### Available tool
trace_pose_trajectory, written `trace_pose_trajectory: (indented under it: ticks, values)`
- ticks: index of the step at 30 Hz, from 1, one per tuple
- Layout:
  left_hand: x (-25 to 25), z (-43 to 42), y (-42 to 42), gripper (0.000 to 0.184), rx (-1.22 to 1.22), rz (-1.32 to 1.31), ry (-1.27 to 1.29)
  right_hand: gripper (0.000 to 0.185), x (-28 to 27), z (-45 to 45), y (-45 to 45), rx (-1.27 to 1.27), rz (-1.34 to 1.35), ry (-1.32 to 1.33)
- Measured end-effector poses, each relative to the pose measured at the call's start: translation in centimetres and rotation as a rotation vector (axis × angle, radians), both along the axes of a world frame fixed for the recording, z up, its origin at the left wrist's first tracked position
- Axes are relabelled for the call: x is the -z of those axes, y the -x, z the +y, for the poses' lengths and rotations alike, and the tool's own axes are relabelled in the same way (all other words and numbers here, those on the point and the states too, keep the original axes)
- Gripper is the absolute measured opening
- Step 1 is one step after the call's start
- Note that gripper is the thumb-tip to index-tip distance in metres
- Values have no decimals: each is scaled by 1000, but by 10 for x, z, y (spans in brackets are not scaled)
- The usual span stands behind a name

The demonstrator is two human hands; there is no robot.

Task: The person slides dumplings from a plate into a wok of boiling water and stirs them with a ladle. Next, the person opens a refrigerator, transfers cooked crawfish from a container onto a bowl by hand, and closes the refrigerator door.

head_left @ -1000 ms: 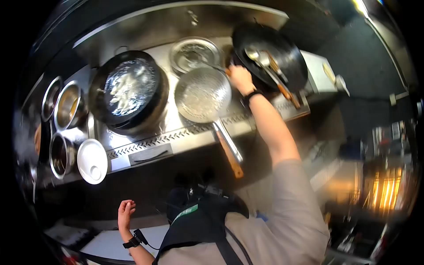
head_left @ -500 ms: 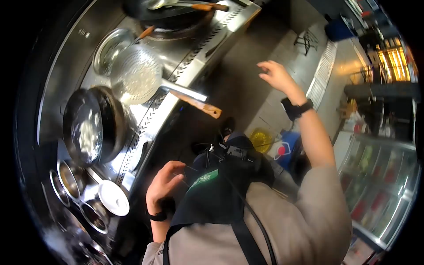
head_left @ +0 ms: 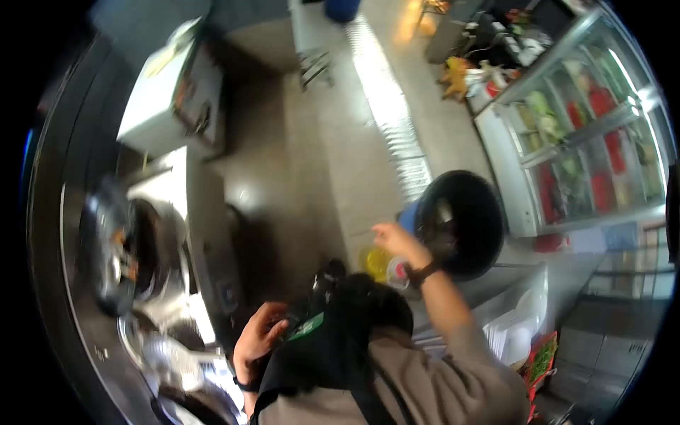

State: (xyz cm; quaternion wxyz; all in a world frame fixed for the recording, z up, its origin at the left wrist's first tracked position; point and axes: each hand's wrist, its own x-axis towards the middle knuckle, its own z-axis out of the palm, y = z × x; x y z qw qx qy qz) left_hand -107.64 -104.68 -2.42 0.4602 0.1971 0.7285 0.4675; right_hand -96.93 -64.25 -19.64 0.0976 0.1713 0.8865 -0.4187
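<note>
1. The left hand [head_left: 261,337] hung beside the dark apron [head_left: 312,358], loosely open; it visibly gripped nothing.
2. The right hand [head_left: 397,239] reached out over the floor [head_left: 304,156], fingers partly bent; its grip could not be told.
3. The yellow container [head_left: 375,263] stood near that hand, with a red-and-white patch [head_left: 399,270]; the black bin [head_left: 482,227] was just beyond the wrist.
4. The apron bore a green label [head_left: 307,326], its writing too blurred to read.
</note>
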Motion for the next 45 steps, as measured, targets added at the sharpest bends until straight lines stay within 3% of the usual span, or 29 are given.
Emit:
trace_pose_trajectory:
  ticks: [2,3,5,7,8,11,12,13,15,16,17,19,21,23,26,28,29,31,32,33,34,36,37,39,41,43,45]
  values:
    - [-7,48,32,26,81,64,38,37,-40,35,9,86,-31,49]
    - [-13,68,45,24,34,-63,9,37,-40,52,11,101,-4,27]
    - [-19,114,76,26,45,-49,-29,37,-32,97,22,179,38,47]
    - [-16,151,112,21,26,33,-111,36,-33,139,36,254,54,51]
    - [-16,172,137,20,95,225,22,36,-32,159,44,283,71,40]
    - [5,230,216,19,-9,244,-19,36,-28,224,71,307,103,-19]
    - [39,231,260,13,116,320,-88,36,-26,243,77,341,46,-11]
    - [31,256,279,13,146,325,-81,36,-24,256,78,383,-14,10]
    - [8,339,329,41,72,361,-3,38,0,298,70,433,14,-30]
    - [32,360,369,60,253,527,117,37,-11,315,68,522,0,-22]
    - [29,402,390,60,277,524,117,37,-33,319,60,611,-34,3]
    - [12,511,422,55,592,1008,93,33,-63,332,40,804,44,43]
    - [10,624,442,49,798,1063,-42,30,-57,344,4,932,55,-73]
    - [-16,735,422,40,815,843,-164,29,-63,346,-28,1139,81,-147]
    - [-12,896,385,34,1040,835,-118,25,-60,362,-64,1363,-82,-97]
    - [9,982,353,47,1161,913,-439,25,-42,393,-77,1523,-67,77]
    - [6,1009,334,47,1234,895,-431,25,-34,397,-83,1653,-58,254]
    - [-3,1073,286,65,1122,725,-426,26,30,425,-107,1354,6,-311]
    - [4,1100,279,76,1203,724,-367,24,-22,465,-89,1461,72,-41]
    - [10,1126,271,71,1208,690,-365,25,-23,500,-94,1385,10,-86]
    - [23,1155,268,68,1212,620,-287,27,-6,529,-97,1372,117,-277]
    - [39,1201,272,60,1217,544,-139,27,-3,575,-111,1377,-20,-299]
    - [44,1224,273,55,1223,535,-83,28,-25,600,-113,1475,80,-300]
    - [82,1290,290,46,1400,703,-274,28,-49,643,-129,1675,170,-117]
    - [99,1355,277,41,1269,550,-98,28,-36,667,-150,1691,126,-224]
    - [115,1436,246,39,1366,580,-52,28,-19,675,-154,1864,107,-253]
    - [128,1516,195,38,1606,693,-194,27,-28,673,-145,2033,109,-224]
